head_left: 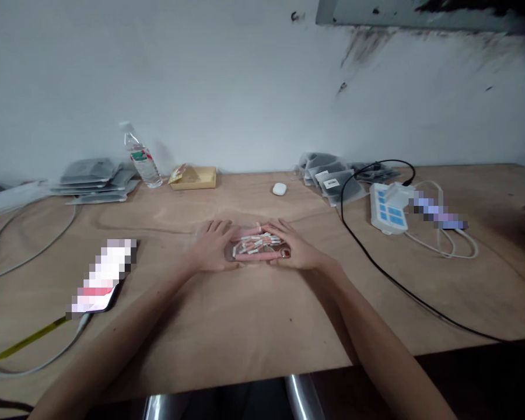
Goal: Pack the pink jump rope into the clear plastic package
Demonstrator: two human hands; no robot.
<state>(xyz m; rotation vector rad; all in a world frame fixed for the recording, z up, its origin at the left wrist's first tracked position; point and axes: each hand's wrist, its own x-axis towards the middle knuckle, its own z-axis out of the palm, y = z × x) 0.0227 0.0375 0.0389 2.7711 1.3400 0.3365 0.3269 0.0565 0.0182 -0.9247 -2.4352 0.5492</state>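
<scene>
A see-through packet (231, 251) is held at its two ends on the middle of the wooden table (254, 321). One end is cupped by the left hand (212, 248) and the other by the right hand (295, 248), with fingers bent over the far side and thumbs at the near side. How hard it is squeezed cannot be told. Lots of little white and pink pieces (254, 244) can be seen inside, between two pink sticks (262, 255). So the filling seems to be done, but whether the packet is sealed, or what is left to do, cannot be seen. The small yellowish box (192, 182) near the wall (227, 87) is not touched.
</scene>
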